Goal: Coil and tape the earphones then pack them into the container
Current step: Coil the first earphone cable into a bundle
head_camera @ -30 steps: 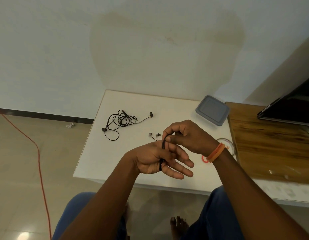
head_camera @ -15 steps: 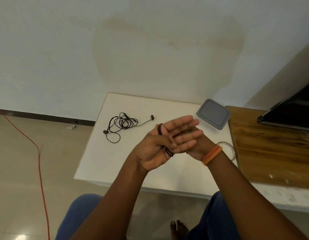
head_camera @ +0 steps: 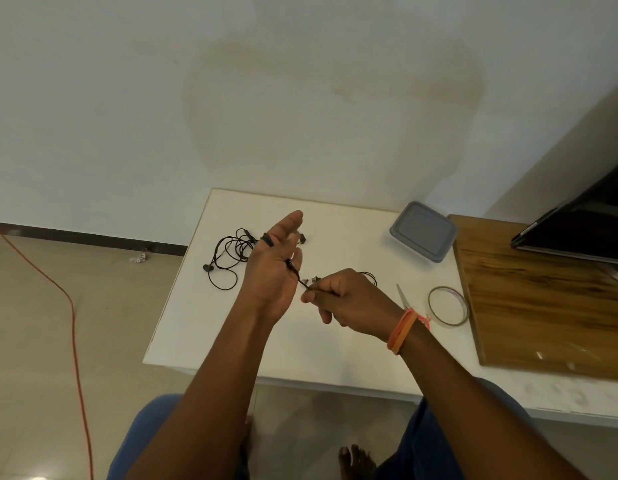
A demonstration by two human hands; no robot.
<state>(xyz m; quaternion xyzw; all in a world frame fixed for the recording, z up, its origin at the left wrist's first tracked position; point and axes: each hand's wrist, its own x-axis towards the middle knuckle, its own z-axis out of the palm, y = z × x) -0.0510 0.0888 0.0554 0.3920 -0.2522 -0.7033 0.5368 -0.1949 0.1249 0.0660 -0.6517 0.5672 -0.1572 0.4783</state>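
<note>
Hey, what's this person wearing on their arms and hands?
Both forearms are bare, with no sleeves in view. The right hand has an orange band around its wrist, with a bit of pink thread beside it. The left hand shows no band, ring or glove.

The scene is lit softly and evenly, moderately bright, with a small specular glare on the glossy floor (head_camera: 37, 477) at the lower left edge and a faint sheen on the wooden board (head_camera: 542, 306) at right. Shadows are weak and diffuse; the arms darken only slightly the white table (head_camera: 335, 358) beneath them, while the wall (head_camera: 300, 98) shows a dull, uneven tint. The wide-angle lens bends straight lines toward the edges, and the picture is a little soft throughout, with compression smearing fine detail such as the thin earphone cable (head_camera: 231, 258) and slight blur on the left hand (head_camera: 273, 268).
</note>
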